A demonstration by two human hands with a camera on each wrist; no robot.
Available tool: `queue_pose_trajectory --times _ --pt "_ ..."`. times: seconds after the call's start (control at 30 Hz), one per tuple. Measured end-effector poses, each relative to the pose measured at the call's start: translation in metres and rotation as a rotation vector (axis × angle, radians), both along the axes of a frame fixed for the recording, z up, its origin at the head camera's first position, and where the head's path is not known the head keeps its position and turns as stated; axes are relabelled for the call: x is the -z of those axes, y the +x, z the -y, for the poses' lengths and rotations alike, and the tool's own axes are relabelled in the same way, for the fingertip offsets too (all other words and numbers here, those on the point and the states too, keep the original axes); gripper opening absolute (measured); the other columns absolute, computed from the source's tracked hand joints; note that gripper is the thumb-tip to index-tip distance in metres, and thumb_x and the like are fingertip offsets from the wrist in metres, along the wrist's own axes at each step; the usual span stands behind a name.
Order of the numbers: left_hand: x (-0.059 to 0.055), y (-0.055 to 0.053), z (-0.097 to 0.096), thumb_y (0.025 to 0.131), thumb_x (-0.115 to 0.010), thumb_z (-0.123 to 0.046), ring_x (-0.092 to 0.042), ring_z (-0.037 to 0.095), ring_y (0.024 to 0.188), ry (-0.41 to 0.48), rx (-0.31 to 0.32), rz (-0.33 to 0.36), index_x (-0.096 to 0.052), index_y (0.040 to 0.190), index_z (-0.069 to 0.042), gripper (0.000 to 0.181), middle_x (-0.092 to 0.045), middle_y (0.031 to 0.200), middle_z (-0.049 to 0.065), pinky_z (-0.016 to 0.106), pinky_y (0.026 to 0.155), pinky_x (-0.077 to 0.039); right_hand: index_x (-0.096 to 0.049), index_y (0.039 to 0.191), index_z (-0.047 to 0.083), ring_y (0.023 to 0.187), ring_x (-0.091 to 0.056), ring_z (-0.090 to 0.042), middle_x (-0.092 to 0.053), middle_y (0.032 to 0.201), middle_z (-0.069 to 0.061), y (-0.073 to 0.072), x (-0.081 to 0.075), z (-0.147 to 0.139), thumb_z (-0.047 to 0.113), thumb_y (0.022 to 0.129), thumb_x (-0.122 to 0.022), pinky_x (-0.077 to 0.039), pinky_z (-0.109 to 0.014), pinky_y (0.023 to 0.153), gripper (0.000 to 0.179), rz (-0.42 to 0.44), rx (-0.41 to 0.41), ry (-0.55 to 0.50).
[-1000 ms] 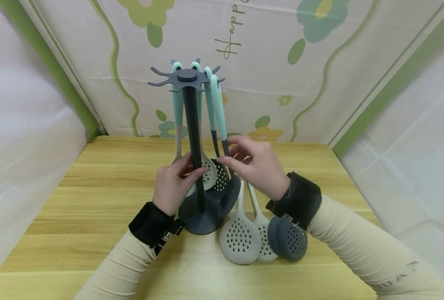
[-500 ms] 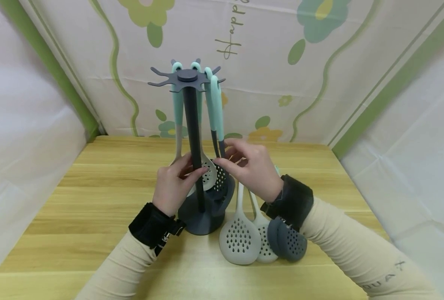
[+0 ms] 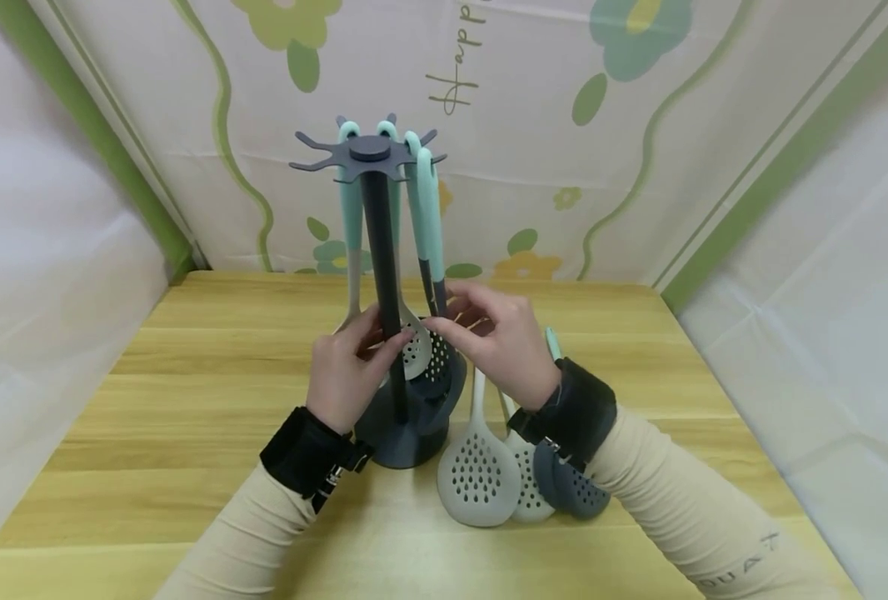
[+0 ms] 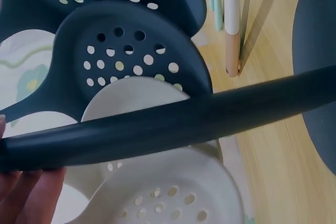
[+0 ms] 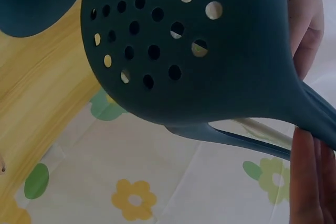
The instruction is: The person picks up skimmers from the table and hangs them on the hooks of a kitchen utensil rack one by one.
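Note:
A dark utensil stand (image 3: pixel 370 150) with a hooked top and round base (image 3: pixel 402 450) stands on the wooden table. My left hand (image 3: pixel 342 367) grips its black pole (image 3: pixel 381 242) low down, and the left wrist view shows fingers (image 4: pixel 44 195) under the pole. My right hand (image 3: pixel 511 346) pinches the shaft of a dark skimmer (image 5: pixel 226 72) whose mint handle (image 3: pixel 431 208) hangs from the stand's right side. Beside it hangs another mint-handled dark perforated utensil (image 3: pixel 438 367). Light grey utensils, one a slotted spoon (image 3: pixel 416 350), hang behind the pole.
Right of the base lie a broad light grey skimmer (image 3: pixel 479 483), a second light perforated utensil (image 3: pixel 530 479) and dark utensil heads (image 3: pixel 579 492), partly under my right wrist. A floral cloth (image 3: pixel 519 167) backs the table (image 3: pixel 152 467).
My right hand has shifted slightly left and inward with the dark skimmer, whose shaft now hangs straighter and closer to its neighbour. My left hand keeps its hold on the pole.

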State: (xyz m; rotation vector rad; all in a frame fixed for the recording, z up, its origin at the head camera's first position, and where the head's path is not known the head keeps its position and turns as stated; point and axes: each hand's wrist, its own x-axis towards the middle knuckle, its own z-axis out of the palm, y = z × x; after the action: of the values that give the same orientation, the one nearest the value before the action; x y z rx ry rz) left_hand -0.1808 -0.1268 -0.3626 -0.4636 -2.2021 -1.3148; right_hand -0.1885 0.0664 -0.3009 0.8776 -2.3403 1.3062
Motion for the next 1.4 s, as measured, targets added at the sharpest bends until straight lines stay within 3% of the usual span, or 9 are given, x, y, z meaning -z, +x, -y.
queue_pose_trajectory --times 0.2,0.53,0.8,1.0,1.27,1.4 --pt "0.005 0.0 -0.002 0.09 -0.073 -0.015 -0.075 0.03 0.089 0.0 -0.014 -0.043 -0.066 0.115 0.0 0.03 -0.075 0.096 0.016 0.041 0.071 -0.062 -0.07 0.112 0.001 0.068 -0.069 -0.015 -0.072 0.082 -0.01 0.002 0.006 0.003 0.009 0.087 -0.076 -0.061 -0.033 0.064 0.027 0.025 0.011 -0.056" --pt "0.006 -0.001 0.0 0.09 -0.072 -0.01 -0.075 0.03 0.092 0.0 0.03 -0.075 -0.065 0.116 0.002 0.029 -0.074 0.099 0.017 0.04 0.074 -0.062 -0.07 0.11 0.0 0.068 -0.069 -0.016 -0.072 0.077 -0.01 0.003 0.01 0.008 0.007 0.087 -0.075 -0.06 -0.026 0.061 0.025 -0.012 0.01 -0.097" --pt "0.0 -0.006 0.005 0.094 -0.065 -0.003 -0.074 0.03 0.096 0.024 0.163 -0.05 -0.064 0.119 0.002 0.025 -0.073 0.106 0.017 0.038 0.078 -0.062 -0.07 0.112 0.0 0.07 -0.069 -0.017 -0.071 0.078 -0.01 0.003 0.012 0.008 0.008 0.088 -0.075 -0.06 -0.028 0.063 0.026 0.0 0.022 -0.1" --pt "-0.012 -0.01 0.008 0.098 -0.056 0.001 -0.071 0.032 0.101 0.029 0.296 0.036 -0.053 0.133 0.003 0.035 -0.069 0.116 0.02 0.04 0.086 -0.06 -0.069 0.115 0.001 0.074 -0.069 -0.018 -0.072 0.082 -0.011 0.0 0.013 0.006 0.007 0.088 -0.074 -0.061 -0.034 0.067 0.027 0.036 0.008 -0.112" --pt "-0.014 -0.008 0.009 0.096 -0.06 0.002 -0.072 0.028 0.093 0.028 0.254 0.069 -0.059 0.127 0.003 0.031 -0.071 0.104 0.018 0.038 0.085 -0.06 -0.069 0.117 0.004 0.078 -0.07 -0.015 -0.074 0.089 -0.01 -0.002 0.009 -0.002 0.009 0.088 -0.075 -0.061 -0.033 0.07 0.03 0.118 -0.041 -0.11" --pt "-0.013 -0.007 0.01 0.095 -0.061 0.001 -0.072 0.028 0.092 0.035 0.235 0.066 -0.061 0.125 0.003 0.03 -0.072 0.103 0.017 0.024 0.085 -0.059 -0.069 0.12 0.007 0.084 -0.07 -0.014 -0.075 0.096 -0.008 -0.003 0.007 -0.009 0.013 0.088 -0.076 -0.061 -0.033 0.073 0.033 0.165 -0.057 -0.065"
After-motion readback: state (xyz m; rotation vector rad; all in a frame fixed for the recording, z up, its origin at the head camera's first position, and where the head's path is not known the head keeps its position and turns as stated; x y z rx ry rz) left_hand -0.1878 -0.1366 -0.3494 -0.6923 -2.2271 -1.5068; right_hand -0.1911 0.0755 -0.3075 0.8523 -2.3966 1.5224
